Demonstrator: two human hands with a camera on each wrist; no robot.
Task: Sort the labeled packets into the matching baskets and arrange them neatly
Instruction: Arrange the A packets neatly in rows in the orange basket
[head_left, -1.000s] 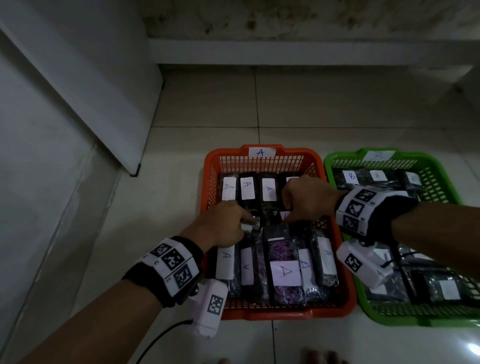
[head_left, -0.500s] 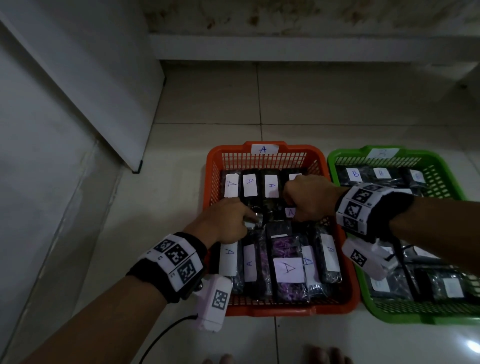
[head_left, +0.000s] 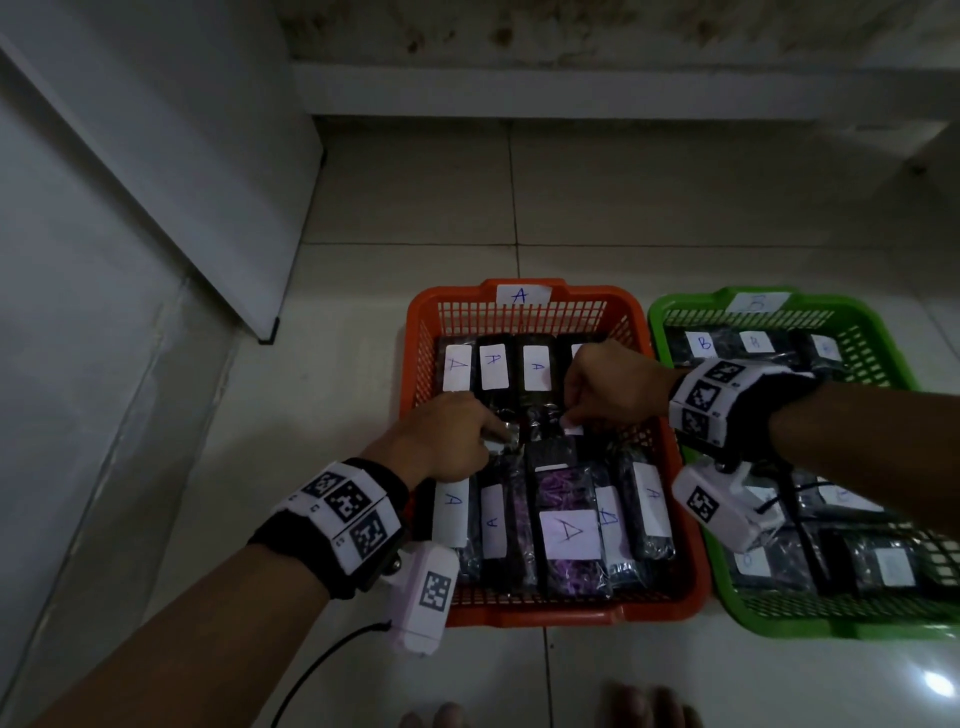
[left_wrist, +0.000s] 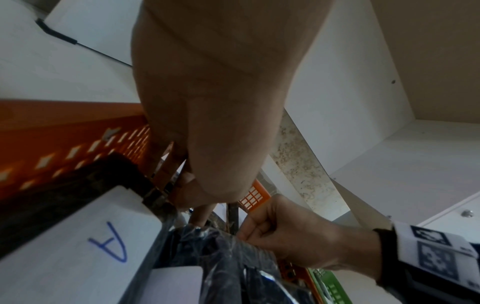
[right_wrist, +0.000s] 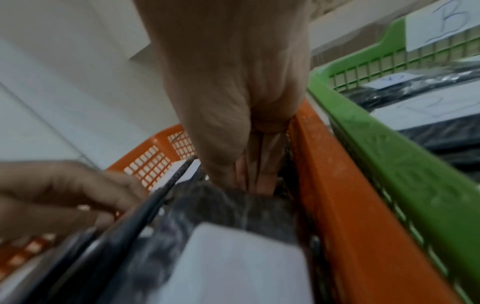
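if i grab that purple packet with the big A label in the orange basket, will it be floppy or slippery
The purple packet is probably floppy: its clear wrap looks crinkled and loosely filled. The glossy film may be somewhat slippery, so fingers should pinch an edge. It lies flat among neighbours in the orange basket, so rolling seems unlikely.

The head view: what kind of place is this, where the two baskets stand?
Probably an indoor room corner, with work done on the floor. The orange plastic basket and green plastic basket stand on glossy pale floor tiles, against a stained wall ledge, beside a white panel.
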